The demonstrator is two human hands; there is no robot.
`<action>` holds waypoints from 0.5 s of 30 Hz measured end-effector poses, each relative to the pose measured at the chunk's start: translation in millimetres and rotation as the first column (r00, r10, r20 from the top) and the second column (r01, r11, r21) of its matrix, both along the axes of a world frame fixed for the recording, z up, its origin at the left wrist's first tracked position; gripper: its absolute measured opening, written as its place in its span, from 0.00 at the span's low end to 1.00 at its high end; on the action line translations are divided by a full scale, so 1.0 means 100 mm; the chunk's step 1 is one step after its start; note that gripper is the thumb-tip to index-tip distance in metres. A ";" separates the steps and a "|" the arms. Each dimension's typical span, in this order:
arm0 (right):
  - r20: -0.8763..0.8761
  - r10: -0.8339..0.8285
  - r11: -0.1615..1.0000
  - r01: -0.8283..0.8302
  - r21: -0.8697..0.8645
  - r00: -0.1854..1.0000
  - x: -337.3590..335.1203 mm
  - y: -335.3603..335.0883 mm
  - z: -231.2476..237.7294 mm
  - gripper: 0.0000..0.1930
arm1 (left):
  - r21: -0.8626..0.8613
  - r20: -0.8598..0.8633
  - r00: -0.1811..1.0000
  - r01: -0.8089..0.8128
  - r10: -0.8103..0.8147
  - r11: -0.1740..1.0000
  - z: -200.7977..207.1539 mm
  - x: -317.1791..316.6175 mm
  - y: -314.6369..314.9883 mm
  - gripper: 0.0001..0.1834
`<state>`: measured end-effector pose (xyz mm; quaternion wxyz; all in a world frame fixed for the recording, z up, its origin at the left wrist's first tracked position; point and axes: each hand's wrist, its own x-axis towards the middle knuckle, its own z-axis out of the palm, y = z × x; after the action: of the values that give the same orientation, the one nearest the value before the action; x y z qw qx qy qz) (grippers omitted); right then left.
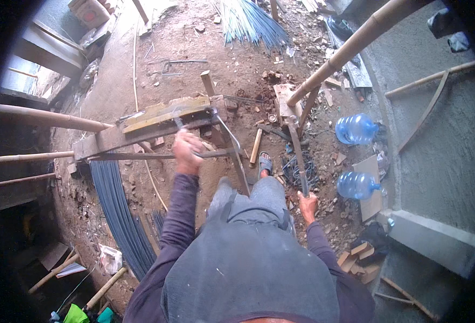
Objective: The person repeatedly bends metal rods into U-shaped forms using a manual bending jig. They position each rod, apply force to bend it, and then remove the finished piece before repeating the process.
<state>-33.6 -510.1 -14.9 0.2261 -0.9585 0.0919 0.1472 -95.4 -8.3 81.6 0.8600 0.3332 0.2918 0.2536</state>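
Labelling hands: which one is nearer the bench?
Left. The left hand is by the near edge of the bench; the right hand is well off its right end.

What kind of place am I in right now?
Most likely a building site. Long, thin dark rods, probably metal, lie bundled on dirt ground strewn with rubble, and a thick bamboo pole slants across on the right.

blue jugs [354, 130]: 2 | bare hands [187, 148]: 2 | visible sandals [265, 161]: 1
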 end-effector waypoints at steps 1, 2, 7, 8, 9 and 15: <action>-0.018 -0.039 0.995 0.041 0.094 0.999 -0.20 -0.08 -0.05 0.20 | 0.318 -0.138 0.986 0.137 -0.097 0.938 0.02 0.00 -0.34 0.05; -0.069 -0.100 0.984 0.109 0.143 0.993 -0.41 -0.14 -0.12 0.19 | 0.443 -0.286 0.946 0.269 -0.150 0.855 0.04 0.02 -0.68 0.07; -0.165 -0.308 0.929 0.334 0.162 0.937 -1.46 -0.54 -0.59 0.17 | 0.130 -0.229 0.919 0.355 -0.320 0.926 0.10 0.04 -1.11 0.21; -0.192 -0.322 0.924 0.352 0.150 0.927 -1.62 -0.58 -0.72 0.17 | -0.037 -0.140 0.898 0.416 -0.417 0.908 0.08 0.05 -1.04 0.19; -0.252 -0.375 0.912 0.404 0.072 0.892 -1.80 -0.67 -0.78 0.17 | -0.226 -0.088 0.883 0.433 -0.461 0.873 0.05 0.06 -0.97 0.18; -0.320 -0.648 0.700 0.706 0.108 0.691 -2.68 -0.72 -0.76 0.16 | -0.605 0.533 0.731 0.681 -0.425 0.412 -0.11 0.13 -1.15 0.20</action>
<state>-302.0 -582.1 -91.0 0.3562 -0.7963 0.4525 0.1851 -82.0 -123.3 70.4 0.9817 -0.0317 0.1092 -0.1525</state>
